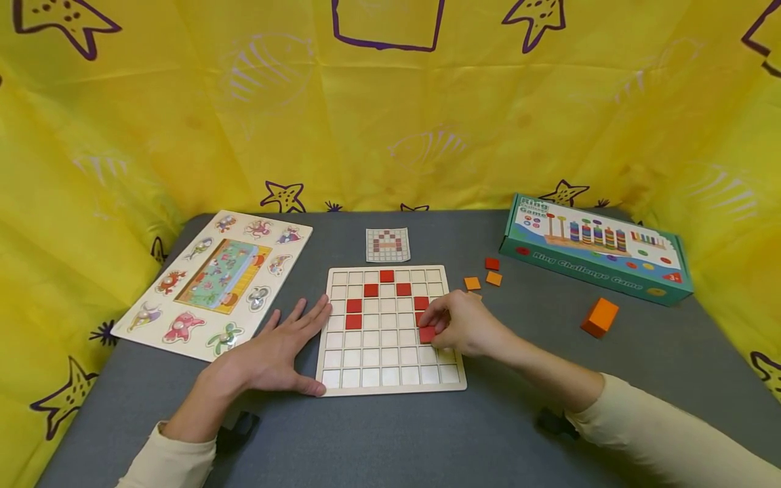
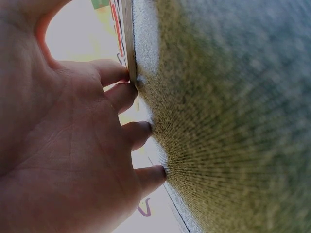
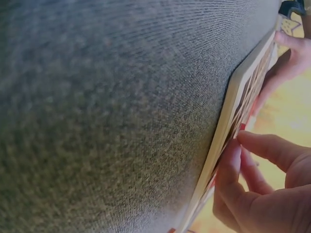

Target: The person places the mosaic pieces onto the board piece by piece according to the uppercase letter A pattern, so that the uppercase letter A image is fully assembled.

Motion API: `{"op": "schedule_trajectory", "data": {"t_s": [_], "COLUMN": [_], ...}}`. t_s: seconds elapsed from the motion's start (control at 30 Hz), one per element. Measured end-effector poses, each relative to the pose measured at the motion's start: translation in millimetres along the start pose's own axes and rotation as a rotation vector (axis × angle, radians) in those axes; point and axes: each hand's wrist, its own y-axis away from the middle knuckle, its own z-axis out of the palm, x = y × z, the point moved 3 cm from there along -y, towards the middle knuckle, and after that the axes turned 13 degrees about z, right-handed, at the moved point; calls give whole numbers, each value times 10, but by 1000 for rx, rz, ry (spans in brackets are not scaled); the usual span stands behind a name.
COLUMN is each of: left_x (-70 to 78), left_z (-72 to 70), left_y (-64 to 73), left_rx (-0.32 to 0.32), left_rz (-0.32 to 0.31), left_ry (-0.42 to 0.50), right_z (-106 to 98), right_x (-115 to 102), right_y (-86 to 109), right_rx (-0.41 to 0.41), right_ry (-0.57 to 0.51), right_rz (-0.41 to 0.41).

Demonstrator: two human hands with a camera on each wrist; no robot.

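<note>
A wooden grid board (image 1: 393, 391) lies flat, with several red square tiles (image 1: 387, 276) in its cells forming a peaked shape. My right hand (image 1: 462, 327) pinches another red tile (image 1: 426, 335) at the right part of the grid, below the tiles in that column. Whether this tile is fully down in its cell cannot be seen. My left hand (image 1: 271, 356) lies spread beside the board, fingers extended, with thumb and fingertips at its left edge. In the left wrist view the fingers (image 2: 133, 136) reach down to the table. Behind the board lies a small pattern card (image 1: 387, 256).
Loose orange tiles (image 1: 472, 283) and a red tile (image 1: 491, 263) lie right of the board. Further right are an orange block (image 1: 600, 317) and a green Ring Challenge Game box (image 1: 598, 268). A sea-animal peg puzzle (image 1: 183, 230) lies at the left. Yellow cloth surrounds the table.
</note>
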Motion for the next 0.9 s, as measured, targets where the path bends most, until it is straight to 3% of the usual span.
{"op": "schedule_trajectory", "data": {"t_s": [0.9], "left_x": [-42], "left_z": [8], "left_y": [-10], "left_rx": [-14], "left_rz": [-33], "left_ry": [5], "right_z": [24], "right_x": [-23], "right_y": [-34], "right_rx": [-17], "right_ry": [0], "right_rz": [14]}}
